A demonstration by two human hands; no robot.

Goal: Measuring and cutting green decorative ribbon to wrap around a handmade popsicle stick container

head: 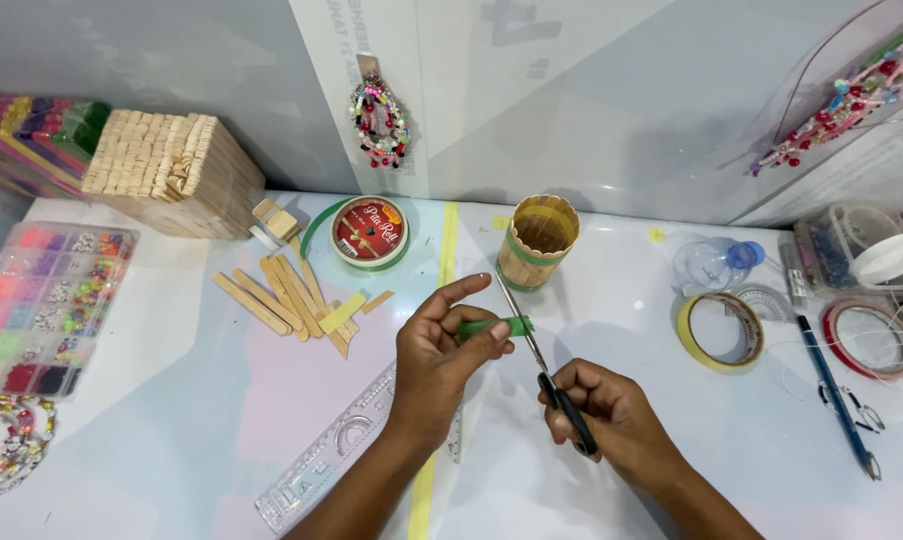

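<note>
I see my left hand over the bench, its fingers pinching a short strip of green tape just in front of the stick cup. My right hand has its fingers clenched round the black handles of scissors, whose blades seem to meet the tape, though it's blurred

Bare bench lies open toward the near left, crossed only by a clear ruler. Loose wooden sticks and a ribbon spool crowd the left rear; a stick cup stands straight ahead. A tape roll, pen and containers block the right side.
</note>
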